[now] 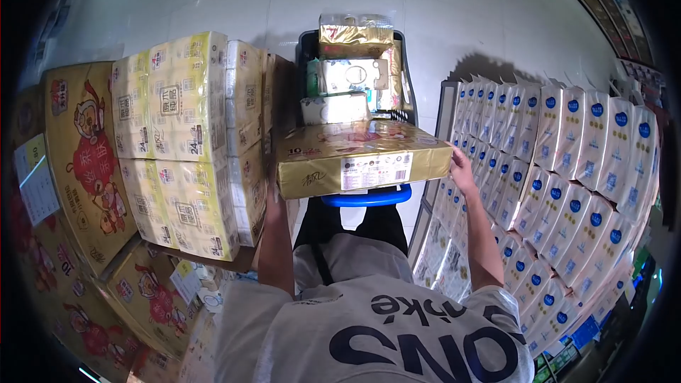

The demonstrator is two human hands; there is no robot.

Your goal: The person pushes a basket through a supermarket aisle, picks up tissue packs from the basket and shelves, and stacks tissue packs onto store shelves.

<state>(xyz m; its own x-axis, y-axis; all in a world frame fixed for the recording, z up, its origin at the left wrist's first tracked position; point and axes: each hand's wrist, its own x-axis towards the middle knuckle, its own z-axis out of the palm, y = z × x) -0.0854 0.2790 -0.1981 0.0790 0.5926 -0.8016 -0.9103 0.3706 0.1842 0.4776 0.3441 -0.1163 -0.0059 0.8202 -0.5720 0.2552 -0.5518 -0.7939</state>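
Note:
A large flat gold tissue pack point(363, 158), with a white label on its near side, is held level between my two hands. My right hand point(461, 170) grips its right end, fingers partly behind the corner. At the left end, my left hand point(274, 189) is pressed against the pack, its fingers mostly hidden. The pack is over the near part of a dark shopping cart point(303, 48) with a blue handle point(369, 198). Beyond it in the cart are a white tissue pack point(335, 108), another white pack point(355, 75) and a gold pack point(356, 31).
Stacked yellow-and-white paper packs point(174, 110) rise close to my left arm, with large gold cartons point(85, 163) farther left. On my right stands a long stack of white packs with blue round logos point(560, 191). Pale floor tiles point(425, 0) stretch beyond the cart.

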